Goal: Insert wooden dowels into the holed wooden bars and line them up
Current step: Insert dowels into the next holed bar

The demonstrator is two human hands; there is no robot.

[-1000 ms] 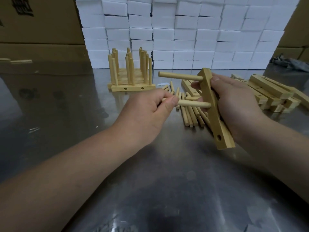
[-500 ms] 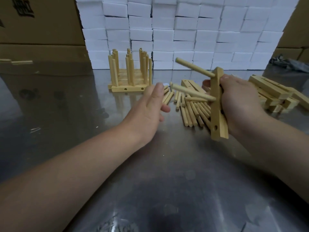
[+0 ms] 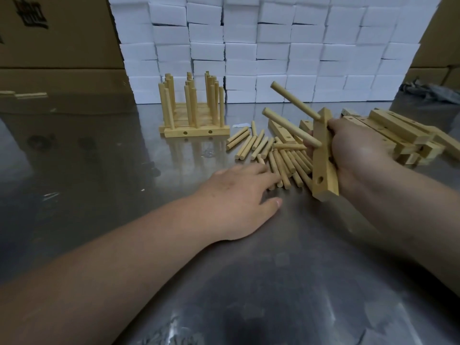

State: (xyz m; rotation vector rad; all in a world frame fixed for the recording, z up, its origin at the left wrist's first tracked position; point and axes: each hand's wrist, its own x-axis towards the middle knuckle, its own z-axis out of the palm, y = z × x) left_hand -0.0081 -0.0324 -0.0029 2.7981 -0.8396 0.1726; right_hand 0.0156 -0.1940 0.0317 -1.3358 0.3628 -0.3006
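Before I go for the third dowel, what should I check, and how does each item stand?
1. Right hand grips the bar: ok.
2. Two inserted dowels stick out of the bar: ok.
3. Bottom hole is unfilled: ok.
4. Left hand holds a dowel: not ok; its fingers only reach the loose dowels.
5. Inserted dowels fully seated: cannot tell.

The worktop (image 3: 273,282) is bare metal, glossy and mirror-like, with dull scuffs and smears near its front edge. The holed bar (image 3: 323,168) with 2 dowels in it, the loose dowels (image 3: 281,163) and the bar pile (image 3: 403,135) by the right edge are pale unfinished wood, smooth and matt. Along the far edge, white blocks (image 3: 273,51) look matt and foam-like; brown boxes (image 3: 62,46) are matt cardboard.
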